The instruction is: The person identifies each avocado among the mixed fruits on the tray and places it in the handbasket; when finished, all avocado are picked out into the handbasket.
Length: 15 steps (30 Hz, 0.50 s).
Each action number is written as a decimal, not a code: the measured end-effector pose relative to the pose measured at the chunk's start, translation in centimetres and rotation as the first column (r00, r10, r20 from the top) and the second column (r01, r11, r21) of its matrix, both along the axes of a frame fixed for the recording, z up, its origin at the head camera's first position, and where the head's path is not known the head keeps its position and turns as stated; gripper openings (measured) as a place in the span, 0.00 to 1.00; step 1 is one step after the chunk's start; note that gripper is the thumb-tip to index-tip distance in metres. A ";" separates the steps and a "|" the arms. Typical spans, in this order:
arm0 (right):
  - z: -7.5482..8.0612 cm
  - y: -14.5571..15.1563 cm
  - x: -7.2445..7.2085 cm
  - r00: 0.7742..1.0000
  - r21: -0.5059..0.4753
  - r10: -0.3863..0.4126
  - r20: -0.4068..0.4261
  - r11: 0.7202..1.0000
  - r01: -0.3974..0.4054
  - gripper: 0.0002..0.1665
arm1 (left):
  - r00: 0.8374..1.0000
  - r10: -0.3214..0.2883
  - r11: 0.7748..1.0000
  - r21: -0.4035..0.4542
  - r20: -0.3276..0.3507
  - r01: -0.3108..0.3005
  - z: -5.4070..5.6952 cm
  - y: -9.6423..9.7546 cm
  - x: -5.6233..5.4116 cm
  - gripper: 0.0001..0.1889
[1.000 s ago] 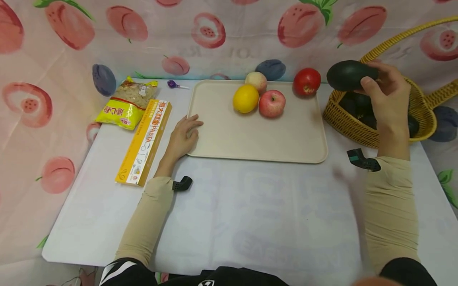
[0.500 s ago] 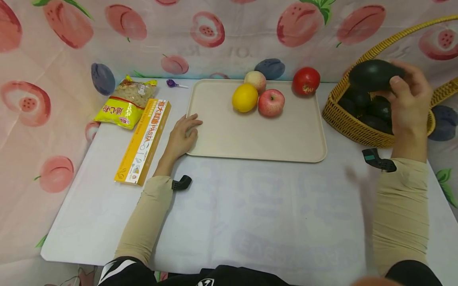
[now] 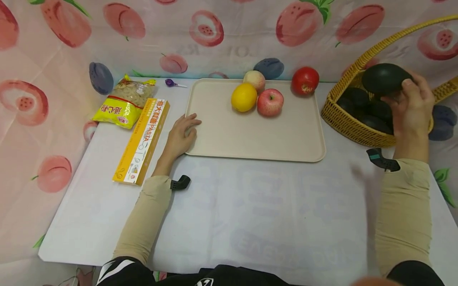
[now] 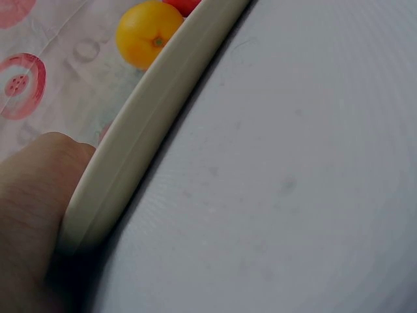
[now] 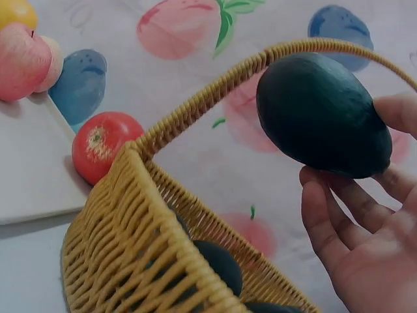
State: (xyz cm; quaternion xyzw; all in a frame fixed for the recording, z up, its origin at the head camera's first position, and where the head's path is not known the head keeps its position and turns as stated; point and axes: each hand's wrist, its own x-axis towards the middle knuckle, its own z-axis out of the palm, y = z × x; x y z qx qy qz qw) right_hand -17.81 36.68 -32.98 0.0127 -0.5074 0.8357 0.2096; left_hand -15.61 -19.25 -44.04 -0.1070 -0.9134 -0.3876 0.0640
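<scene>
My right hand [image 3: 413,109] holds a dark green avocado [image 3: 386,78] by one end, above the wicker basket [image 3: 358,133]. In the right wrist view the thumb and fingers grip the avocado [image 5: 319,114] near its tip, beside the basket's handle [image 5: 215,94]. Several more dark green avocados [image 3: 375,123] lie inside the basket. At the left, my left hand [image 3: 181,135] rests on the left edge of the beige tray [image 3: 257,155], fingers loosely bent. A lemon [image 3: 244,97], an apple [image 3: 270,103] and a pale peach [image 3: 255,80] sit together on the tray.
A tomato [image 3: 305,81] is at the tray's back right corner. Left of the tray lie a yellow pasta box [image 3: 141,141], a bag of dry pasta [image 3: 125,102] and a purple lollipop [image 3: 171,83]. A fruit-print cloth [image 3: 236,24] hangs behind the table.
My right hand has carried the avocado rightward, from the basket's left rim to over its middle, dropping slightly at the end. The left hand has stayed on the tray.
</scene>
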 end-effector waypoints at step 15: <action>-0.7 2.1 -1.3 0.985 -0.251 0.096 0.145 0.966 -0.057 0.16 | 1.000 0.002 1.000 0.008 -0.007 -0.002 -0.2 0.0 -0.1 0.16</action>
